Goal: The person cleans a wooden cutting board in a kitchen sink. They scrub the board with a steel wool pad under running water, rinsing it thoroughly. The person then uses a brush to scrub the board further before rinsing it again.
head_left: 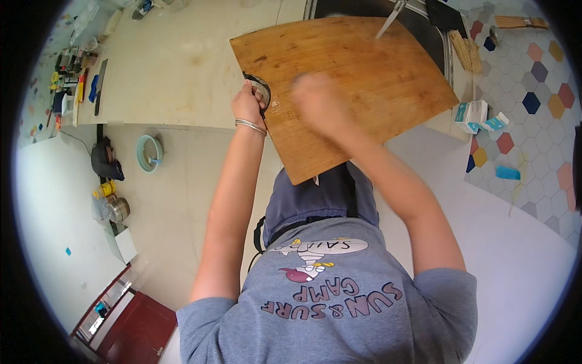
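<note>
A large wooden cutting board lies tilted over the sink, its near corner reaching toward my waist. At its left edge is a dark-rimmed handle opening, and my left hand is closed around it. On the board's face, my right hand is blurred by motion and looks curled. A small greyish edge shows at its fingers; what it holds there is too smeared to make out. Small wet-looking spots mark the wood between the two hands. A running tap stands over the board's far edge.
The dark sink is mostly hidden beneath the board. To its right are a beige scrubbing brush and a white-and-teal carton. A pale counter extends left, with knives at the wall. A light-blue basin stands on the floor.
</note>
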Demonstrator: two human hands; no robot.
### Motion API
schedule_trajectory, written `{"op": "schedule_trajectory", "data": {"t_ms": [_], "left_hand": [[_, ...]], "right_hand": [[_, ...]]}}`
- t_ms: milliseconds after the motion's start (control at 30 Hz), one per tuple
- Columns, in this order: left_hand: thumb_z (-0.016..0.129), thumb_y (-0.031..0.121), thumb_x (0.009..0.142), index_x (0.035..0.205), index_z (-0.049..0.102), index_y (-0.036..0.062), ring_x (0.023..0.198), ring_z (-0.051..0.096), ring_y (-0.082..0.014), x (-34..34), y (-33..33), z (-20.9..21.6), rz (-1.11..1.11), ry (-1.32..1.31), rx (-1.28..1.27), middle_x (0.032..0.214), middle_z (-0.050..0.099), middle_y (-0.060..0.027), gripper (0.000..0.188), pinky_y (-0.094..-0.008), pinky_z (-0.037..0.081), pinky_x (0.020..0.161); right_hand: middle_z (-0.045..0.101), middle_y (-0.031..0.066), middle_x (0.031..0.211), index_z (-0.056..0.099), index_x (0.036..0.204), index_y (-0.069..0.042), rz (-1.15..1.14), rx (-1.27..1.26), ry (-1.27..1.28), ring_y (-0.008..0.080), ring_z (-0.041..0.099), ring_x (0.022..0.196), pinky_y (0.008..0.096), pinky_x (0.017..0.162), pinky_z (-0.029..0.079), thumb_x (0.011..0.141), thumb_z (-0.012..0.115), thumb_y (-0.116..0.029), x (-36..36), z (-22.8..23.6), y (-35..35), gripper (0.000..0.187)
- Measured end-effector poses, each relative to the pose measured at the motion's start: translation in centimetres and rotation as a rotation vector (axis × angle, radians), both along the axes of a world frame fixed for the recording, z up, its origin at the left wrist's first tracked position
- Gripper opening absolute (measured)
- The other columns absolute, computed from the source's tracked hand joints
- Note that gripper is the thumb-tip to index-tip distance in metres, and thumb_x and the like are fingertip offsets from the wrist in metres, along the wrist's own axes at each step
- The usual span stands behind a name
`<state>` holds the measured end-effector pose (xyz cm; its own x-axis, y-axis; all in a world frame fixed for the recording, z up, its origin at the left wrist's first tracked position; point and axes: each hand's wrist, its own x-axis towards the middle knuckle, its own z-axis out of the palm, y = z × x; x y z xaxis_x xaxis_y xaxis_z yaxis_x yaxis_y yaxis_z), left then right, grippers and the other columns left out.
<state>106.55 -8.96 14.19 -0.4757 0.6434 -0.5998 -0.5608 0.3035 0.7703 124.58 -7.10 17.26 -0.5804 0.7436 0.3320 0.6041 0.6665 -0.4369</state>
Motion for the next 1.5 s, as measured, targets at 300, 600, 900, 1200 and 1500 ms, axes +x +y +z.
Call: {"op": "schedule_trajectory", "data": {"t_ms": [300,600,900,1200,1500], "left_hand": [[0.055,0.026,0.098,0.078,0.051,0.0094,0.05,0.04,-0.0106,0.5,0.4,-1.0,0.029,0.012,0.015,0.061,0.046,0.0009,0.026,-0.0245,0.032,0.044],[0.054,0.026,0.099,0.075,0.052,0.0084,0.05,0.041,-0.0102,-0.2,1.9,-0.8,-0.002,0.023,0.018,0.061,0.046,0.0009,0.029,-0.0252,0.032,0.043],[0.055,0.028,0.098,0.081,0.055,0.0074,0.05,0.039,-0.0095,-1.0,3.2,0.2,-0.047,0.092,-0.074,0.059,0.046,0.0019,0.027,-0.0233,0.03,0.045],[0.056,0.033,0.098,0.083,0.054,0.0085,0.047,0.035,-0.0082,-1.2,4.2,1.4,-0.096,0.151,-0.103,0.057,0.044,0.0039,0.028,-0.0212,0.028,0.043],[0.057,0.028,0.098,0.085,0.054,0.0094,0.051,0.04,-0.0086,-3.6,3.6,-1.3,-0.08,0.113,-0.021,0.064,0.047,0.0019,0.023,-0.0221,0.032,0.044]], "right_hand": [[0.058,0.0093,0.084,0.064,0.08,-0.01,-0.072,0.008,-0.057,0.0295,0.056,0.089,0.0402,0.078,0.045,0.08,0.058,-0.014,1.0,2.4,-5.5,0.008],[0.065,0.008,0.098,0.07,0.09,-0.013,-0.783,-0.055,-0.482,0.0301,0.06,0.095,0.0419,0.081,0.049,0.084,0.062,-0.019,20.1,-5.7,11.9,0.012],[0.063,0.0112,0.108,0.07,0.103,-0.013,-0.726,-0.185,-0.461,0.0333,0.058,0.106,0.047,0.082,0.05,0.09,0.059,-0.026,20.2,-9.4,23.8,0.022],[0.064,0.0111,0.095,0.069,0.082,-0.007,-0.156,-0.043,-0.169,0.031,0.057,0.088,0.0448,0.077,0.046,0.078,0.059,-0.008,6.6,-3.3,11.1,0.011],[0.059,0.0148,0.081,0.061,0.081,-0.006,0.025,-0.112,-0.002,0.0329,0.057,0.081,0.0452,0.071,0.046,0.081,0.057,-0.014,10.9,0.5,3.1,0.009]]}}
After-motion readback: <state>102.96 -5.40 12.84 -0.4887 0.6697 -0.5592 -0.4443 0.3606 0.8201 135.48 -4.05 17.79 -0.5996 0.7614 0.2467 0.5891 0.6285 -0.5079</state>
